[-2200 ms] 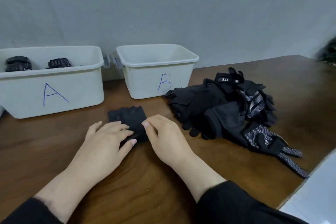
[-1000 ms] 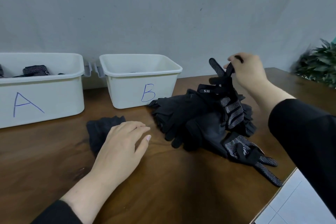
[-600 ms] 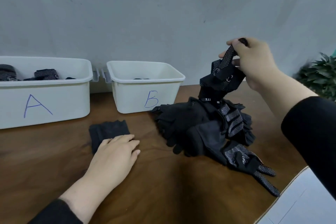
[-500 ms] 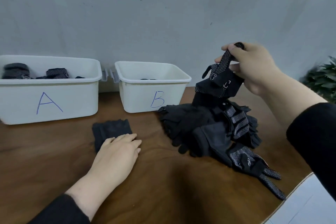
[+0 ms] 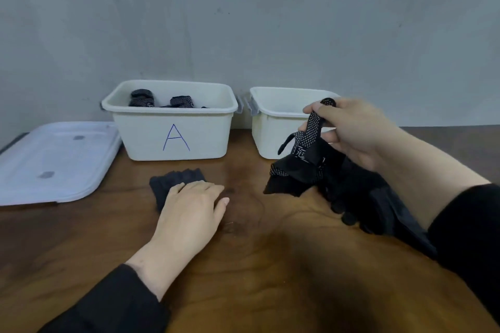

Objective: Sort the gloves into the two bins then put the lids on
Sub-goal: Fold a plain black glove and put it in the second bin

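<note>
A black glove with white grip dots hangs in the air from the right hand, whose thumb and curled fingers pinch one dotted finger of it near the top, so that the cuff end droops just above the table in front of the right-hand bin. That hand holds it over the near left edge of a heap of plain black fabric gloves, which lies on the right part of the brown wooden table and runs under the right forearm. To the left, a small dark knitted glove lies flat on the wood in front of the bins, and the left hand rests palm down on its near half with fingers straight and close together, gripping nothing. Behind it stands a white rectangular plastic bin marked with a blue letter A, holding several dotted black gloves against its far wall. Just beside it on the right, with grey side clips between them, stands a second white plastic bin; its front and its contents are hidden by the raised hand and glove. At the far left of the table lies a flat white plastic lid, touching or nearly touching the A bin. A plain grey wall rises behind everything.
</note>
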Available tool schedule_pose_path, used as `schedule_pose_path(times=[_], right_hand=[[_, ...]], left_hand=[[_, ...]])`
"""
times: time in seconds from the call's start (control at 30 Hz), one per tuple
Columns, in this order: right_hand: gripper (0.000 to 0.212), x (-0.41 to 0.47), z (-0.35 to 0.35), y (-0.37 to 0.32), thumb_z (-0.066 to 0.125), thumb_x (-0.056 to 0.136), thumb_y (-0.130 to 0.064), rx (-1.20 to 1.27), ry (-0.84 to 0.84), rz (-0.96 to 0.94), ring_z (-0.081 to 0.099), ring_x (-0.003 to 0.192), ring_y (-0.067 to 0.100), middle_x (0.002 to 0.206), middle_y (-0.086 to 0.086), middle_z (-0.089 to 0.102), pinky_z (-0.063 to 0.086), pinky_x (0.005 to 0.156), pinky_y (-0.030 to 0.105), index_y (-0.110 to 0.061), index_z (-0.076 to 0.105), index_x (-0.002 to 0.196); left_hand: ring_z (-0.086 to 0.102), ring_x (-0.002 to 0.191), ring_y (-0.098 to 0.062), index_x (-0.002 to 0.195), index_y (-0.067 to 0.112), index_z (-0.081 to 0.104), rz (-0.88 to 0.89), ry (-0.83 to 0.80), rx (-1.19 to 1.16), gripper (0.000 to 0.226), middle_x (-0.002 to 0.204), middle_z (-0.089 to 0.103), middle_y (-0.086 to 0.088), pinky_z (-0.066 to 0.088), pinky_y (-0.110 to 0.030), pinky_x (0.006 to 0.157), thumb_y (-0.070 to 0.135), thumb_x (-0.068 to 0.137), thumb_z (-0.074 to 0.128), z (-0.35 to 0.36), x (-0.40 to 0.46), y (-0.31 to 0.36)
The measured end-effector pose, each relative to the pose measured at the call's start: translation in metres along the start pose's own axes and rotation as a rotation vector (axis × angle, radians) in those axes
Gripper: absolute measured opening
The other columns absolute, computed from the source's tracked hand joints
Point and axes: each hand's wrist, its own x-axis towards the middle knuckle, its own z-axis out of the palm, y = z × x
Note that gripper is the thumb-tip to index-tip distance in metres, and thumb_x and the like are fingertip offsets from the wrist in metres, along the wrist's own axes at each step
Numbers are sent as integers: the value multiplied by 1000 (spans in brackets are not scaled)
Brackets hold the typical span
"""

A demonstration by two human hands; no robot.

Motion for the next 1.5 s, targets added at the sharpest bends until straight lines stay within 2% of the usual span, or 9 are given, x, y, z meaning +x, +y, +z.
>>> schedule_pose_path(times=[0.17,0.37,0.57,0.7,0.9,1.0,1.1,1.27,1.5], right_hand=[[43,19,20,44,58,99,-42,-600,160,-64,64,100,19,113,-2,66,50,89,35,-18,56,134],[19,-42,45,59,62,94,-45,-780,-9,-392,56,75,3,79,-12,62,43,67,20,-28,67,86],[54,-69,84,108,56,91,-64,-1140,-308,-387,51,112,13,121,-13,54,46,97,36,-27,61,130],[21,-57,89,124,59,96,-38,-1161,-189,-462,58,101,20,104,-9,57,50,85,39,-24,69,109],[17,-32,63,72,63,96,-15,-400,84,-101,67,80,17,84,1,70,52,67,25,-31,63,99],[32,-23,43,44,58,97,-8,-93,50,-30,71,94,31,97,17,70,62,83,46,-35,58,114],[31,-21,34,24,48,98,0,-58,-64,-30,71,98,41,108,36,61,57,87,61,-26,60,111],[24,-16,35,-1,47,99,3,-65,-100,-4,73,87,29,111,29,68,62,69,34,-2,70,92],[16,-8,49,-15,59,98,-5,326,-21,-91,76,85,28,99,17,72,61,73,30,6,68,104]], left_hand=[[61,113,-14,122,27,69,32,161,-81,38,119,70,8,41,-37,104,42,102,40,-7,0,1],[62,108,-16,124,23,67,68,180,-172,33,116,70,7,41,-37,101,36,102,47,-4,2,5],[60,111,-16,126,24,66,75,158,-195,33,119,69,8,40,-38,101,37,102,47,-1,4,8],[61,110,-16,125,23,66,58,177,-212,32,117,69,7,42,-38,101,36,102,49,-4,2,8],[58,115,-13,128,25,65,25,203,-270,34,123,67,8,40,-36,104,36,103,44,-7,4,5],[58,115,-13,128,24,65,23,220,-285,34,123,67,7,41,-36,104,35,103,45,-8,4,5],[59,114,-13,127,24,66,18,224,-295,33,122,68,7,42,-37,103,34,103,46,-10,3,5],[58,116,-13,128,24,65,8,223,-292,34,123,67,8,38,-33,102,35,103,45,-14,3,7],[60,107,-15,123,21,67,-4,306,-317,35,114,70,6,41,-34,96,34,101,44,-14,3,2]])
